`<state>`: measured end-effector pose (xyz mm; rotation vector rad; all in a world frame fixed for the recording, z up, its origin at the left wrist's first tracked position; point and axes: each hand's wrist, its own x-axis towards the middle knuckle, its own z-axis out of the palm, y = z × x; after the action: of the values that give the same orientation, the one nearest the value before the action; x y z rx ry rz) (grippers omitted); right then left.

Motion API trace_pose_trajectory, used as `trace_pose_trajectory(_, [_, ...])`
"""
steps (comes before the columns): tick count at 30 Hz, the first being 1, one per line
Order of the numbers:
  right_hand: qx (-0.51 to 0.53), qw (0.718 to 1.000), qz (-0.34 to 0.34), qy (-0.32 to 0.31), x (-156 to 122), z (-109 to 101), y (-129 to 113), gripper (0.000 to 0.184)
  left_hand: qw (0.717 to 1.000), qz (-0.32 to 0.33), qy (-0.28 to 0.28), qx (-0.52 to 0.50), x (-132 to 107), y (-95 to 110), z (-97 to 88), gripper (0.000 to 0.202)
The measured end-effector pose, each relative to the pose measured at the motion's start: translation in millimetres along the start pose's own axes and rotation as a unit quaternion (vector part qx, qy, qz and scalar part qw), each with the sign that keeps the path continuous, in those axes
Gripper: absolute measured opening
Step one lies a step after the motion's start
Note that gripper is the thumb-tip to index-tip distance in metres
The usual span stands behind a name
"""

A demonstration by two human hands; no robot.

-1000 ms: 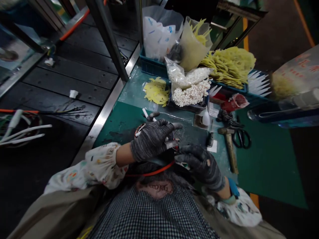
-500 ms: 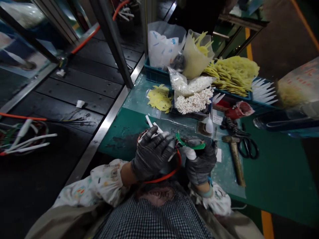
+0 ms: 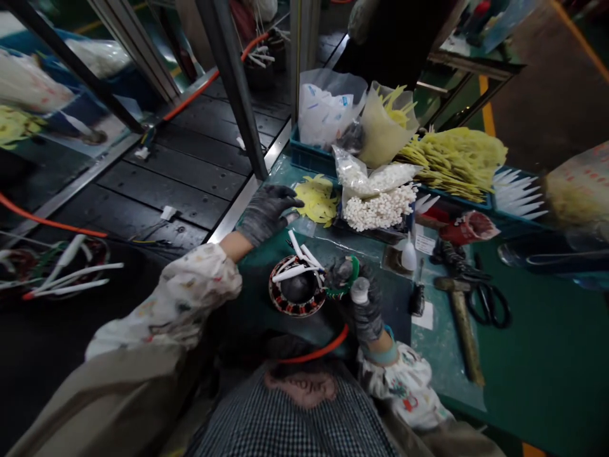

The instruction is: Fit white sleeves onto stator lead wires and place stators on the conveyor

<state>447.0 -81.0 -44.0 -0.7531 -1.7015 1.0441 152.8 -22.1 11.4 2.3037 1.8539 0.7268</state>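
Note:
A round wound stator point(image 3: 295, 287) with dark copper-red windings lies on the green mat, with several white sleeves point(image 3: 299, 261) sticking out over it. My right hand point(image 3: 362, 299), in a dark grey glove, pinches a green wire loop point(image 3: 346, 287) and a white sleeve end point(image 3: 360, 290) just right of the stator. My left hand point(image 3: 266, 214), gloved the same, is stretched up and away from the stator. It rests near the mat's far edge, beside loose yellow cut pieces point(image 3: 316, 200). Its fingers lie together, and nothing shows in them.
A blue crate point(image 3: 309, 152) holds bags, with white beaded pieces point(image 3: 379, 208) and a yellow bundle point(image 3: 451, 158) at the far side. To the right lie a hammer point(image 3: 461, 324) and black scissors point(image 3: 488, 306). A metal post point(image 3: 233, 82) and dark floor slats point(image 3: 166, 184) lie left.
My left hand has left the stator and moved up and left, uncovering it. My right hand now shows the green loop closer to the stator. The whole view has shifted.

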Motion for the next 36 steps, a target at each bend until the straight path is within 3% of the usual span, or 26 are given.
trace_pose_trajectory(3, [0.027,1.0,-0.003,0.015,-4,-4,-4,0.045,0.994,-0.008,-0.101,0.04,40,-5,32.3,0.018])
trace_pose_trajectory(6, [0.042,0.999,0.001,0.029,-4,-3,-4,0.043,0.988,-0.023,-0.138,0.058,57,2,52.1,0.014])
trace_pose_trajectory(11, [0.025,0.998,0.002,0.049,-5,2,-5,0.051,0.985,-0.032,-0.153,0.071,60,6,62.2,0.013])
trace_pose_trajectory(15, [0.001,0.999,0.0,0.032,-9,0,-14,0.042,0.991,-0.052,-0.108,0.053,51,3,52.9,0.018])
trace_pose_trajectory(18, [-0.022,0.998,-0.003,0.063,-11,-3,-18,0.04,0.995,-0.096,-0.031,0.025,21,8,19.6,0.017])
trace_pose_trajectory(21, [0.001,0.996,0.022,0.081,-10,-2,-18,0.044,0.993,-0.113,0.019,0.006,-34,36,-25.0,0.028])
trace_pose_trajectory(22, [0.012,0.996,0.033,0.079,-10,-2,-18,0.046,0.995,-0.097,0.022,-0.003,-55,51,-36.4,0.028])
trace_pose_trajectory(24, [0.024,0.996,0.045,0.074,-8,-2,-18,0.047,0.999,0.009,0.036,-0.026,-95,82,-47.6,0.024])
trace_pose_trajectory(26, [0.021,0.996,0.041,0.07,-7,-4,-21,0.044,0.994,0.104,0.039,-0.016,-125,107,-43.1,0.025])
trace_pose_trajectory(27, [0.019,0.997,0.037,0.069,-6,-5,-23,0.042,0.993,0.11,0.036,-0.012,-136,115,-37.1,0.023])
trace_pose_trajectory(31, [0.015,0.998,0.033,0.051,-11,-10,-30,0.039,0.998,0.055,-0.002,-0.027,-154,122,-13.2,0.038])
trace_pose_trajectory(36, [0.008,0.999,0.024,0.041,-22,-10,-39,0.038,0.999,0.028,-0.013,-0.007,-175,124,-1.5,0.035])
